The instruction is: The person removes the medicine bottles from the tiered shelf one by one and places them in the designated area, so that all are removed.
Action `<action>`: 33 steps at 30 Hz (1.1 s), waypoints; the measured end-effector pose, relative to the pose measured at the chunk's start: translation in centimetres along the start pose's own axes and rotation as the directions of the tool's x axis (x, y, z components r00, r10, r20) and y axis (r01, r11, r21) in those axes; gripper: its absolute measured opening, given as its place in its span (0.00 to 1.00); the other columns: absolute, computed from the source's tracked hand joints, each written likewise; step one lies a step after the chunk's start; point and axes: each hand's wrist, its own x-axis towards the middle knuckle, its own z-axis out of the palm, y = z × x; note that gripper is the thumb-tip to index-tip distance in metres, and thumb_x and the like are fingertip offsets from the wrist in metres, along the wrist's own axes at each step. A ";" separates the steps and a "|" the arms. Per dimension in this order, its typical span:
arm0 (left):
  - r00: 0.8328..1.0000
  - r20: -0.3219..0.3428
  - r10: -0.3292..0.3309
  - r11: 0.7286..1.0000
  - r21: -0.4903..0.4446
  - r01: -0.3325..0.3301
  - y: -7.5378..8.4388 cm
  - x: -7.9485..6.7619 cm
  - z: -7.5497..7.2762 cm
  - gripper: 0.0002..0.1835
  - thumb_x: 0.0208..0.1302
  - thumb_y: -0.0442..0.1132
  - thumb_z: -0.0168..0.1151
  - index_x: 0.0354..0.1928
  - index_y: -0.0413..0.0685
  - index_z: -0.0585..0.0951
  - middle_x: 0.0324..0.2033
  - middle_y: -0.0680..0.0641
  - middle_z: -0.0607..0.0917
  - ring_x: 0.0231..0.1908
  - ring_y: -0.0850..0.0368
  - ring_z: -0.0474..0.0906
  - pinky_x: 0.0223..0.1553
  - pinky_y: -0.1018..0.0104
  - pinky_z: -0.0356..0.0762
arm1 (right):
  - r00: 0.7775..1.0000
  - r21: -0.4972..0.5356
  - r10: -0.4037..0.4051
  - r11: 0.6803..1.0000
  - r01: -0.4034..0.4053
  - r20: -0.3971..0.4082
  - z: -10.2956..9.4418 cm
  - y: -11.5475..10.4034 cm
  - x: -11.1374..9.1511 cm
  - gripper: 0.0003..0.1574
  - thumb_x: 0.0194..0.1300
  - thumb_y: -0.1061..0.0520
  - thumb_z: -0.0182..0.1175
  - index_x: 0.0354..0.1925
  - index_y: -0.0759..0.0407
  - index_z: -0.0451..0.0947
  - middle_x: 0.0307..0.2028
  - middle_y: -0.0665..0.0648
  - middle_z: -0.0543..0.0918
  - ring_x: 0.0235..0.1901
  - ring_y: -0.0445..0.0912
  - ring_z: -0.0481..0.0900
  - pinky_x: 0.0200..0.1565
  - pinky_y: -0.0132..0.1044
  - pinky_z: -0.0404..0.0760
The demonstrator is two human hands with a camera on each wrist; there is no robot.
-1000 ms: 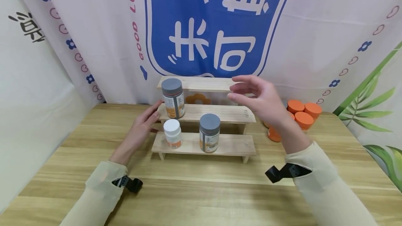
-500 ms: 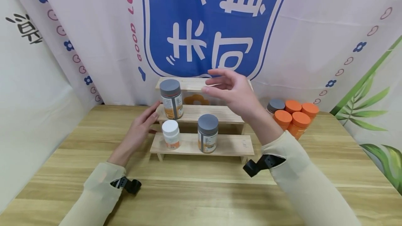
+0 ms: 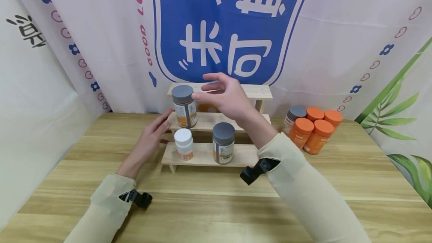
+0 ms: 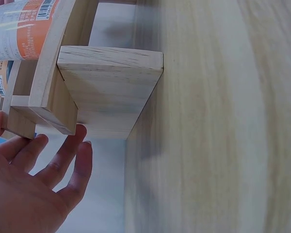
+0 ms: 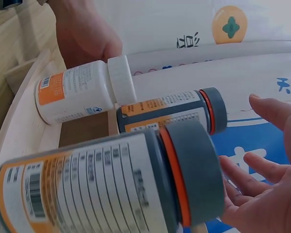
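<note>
A three-step wooden rack [image 3: 256, 91] stands on the table. On its middle step, at the left, is a grey-lidded bottle [image 3: 185, 110]. The bottom step carries a small white bottle [image 3: 184, 144] and another grey-lidded bottle [image 3: 223, 143], which looms large in the right wrist view. My left hand [image 3: 152, 134] rests at the rack's left end; in the left wrist view, its loosely bent fingers [image 4: 70, 150] touch the step ends. Beside the middle-step bottle's lid, my right hand [image 3: 229, 96] hovers with thumb and fingers spread, holding nothing; the right wrist view shows a gap to that lid.
Right of the rack, several orange-lidded bottles [image 3: 314, 138] stand bunched with one grey-lidded bottle [image 3: 296, 113]. A printed white and blue curtain [image 3: 216, 29] hangs close behind the rack. The wooden table [image 3: 202, 205] extends in front.
My right hand has moved left across the rack, from its right end to the middle-step bottle, fingers still apart. The left hand stays at the rack's left end. The bottles keep their places.
</note>
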 end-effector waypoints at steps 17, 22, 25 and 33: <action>1.000 0.014 -0.018 1.000 0.004 0.018 -0.1 0.1 -0.1 0.32 0.87 0.52 0.43 0.86 0.58 0.55 0.85 0.42 0.56 0.68 0.35 0.72 0.49 0.60 0.82 | 0.997 -0.060 0.072 0.996 -0.069 0.040 2.5 -0.3 2.2 0.45 0.64 0.46 0.77 0.75 0.49 0.71 0.65 0.57 0.82 0.64 0.52 0.80 0.61 0.49 0.85; 1.000 0.013 -0.010 1.000 -0.001 0.010 -0.1 0.1 0.0 0.32 0.87 0.52 0.43 0.86 0.57 0.56 0.85 0.42 0.57 0.67 0.35 0.72 0.48 0.61 0.82 | 0.997 -0.121 0.059 0.991 -0.052 0.054 3.1 -0.3 2.4 0.44 0.64 0.48 0.77 0.74 0.53 0.73 0.61 0.58 0.83 0.61 0.52 0.81 0.59 0.49 0.86; 1.000 0.015 -0.003 1.000 -0.007 0.003 -0.1 0.2 0.0 0.32 0.87 0.52 0.43 0.86 0.56 0.56 0.85 0.43 0.56 0.67 0.36 0.72 0.48 0.62 0.82 | 0.997 -0.169 0.064 0.984 -0.054 0.050 3.4 -0.4 2.4 0.42 0.65 0.48 0.77 0.72 0.54 0.75 0.60 0.58 0.84 0.60 0.51 0.82 0.59 0.48 0.86; 1.000 0.019 -0.004 1.000 -0.004 0.004 -0.1 0.2 0.0 0.32 0.87 0.52 0.43 0.86 0.55 0.55 0.85 0.42 0.56 0.68 0.35 0.71 0.50 0.60 0.82 | 0.995 -0.243 0.089 0.967 -0.075 0.046 3.8 -0.6 2.4 0.38 0.65 0.47 0.77 0.69 0.54 0.78 0.58 0.56 0.86 0.57 0.50 0.82 0.60 0.47 0.85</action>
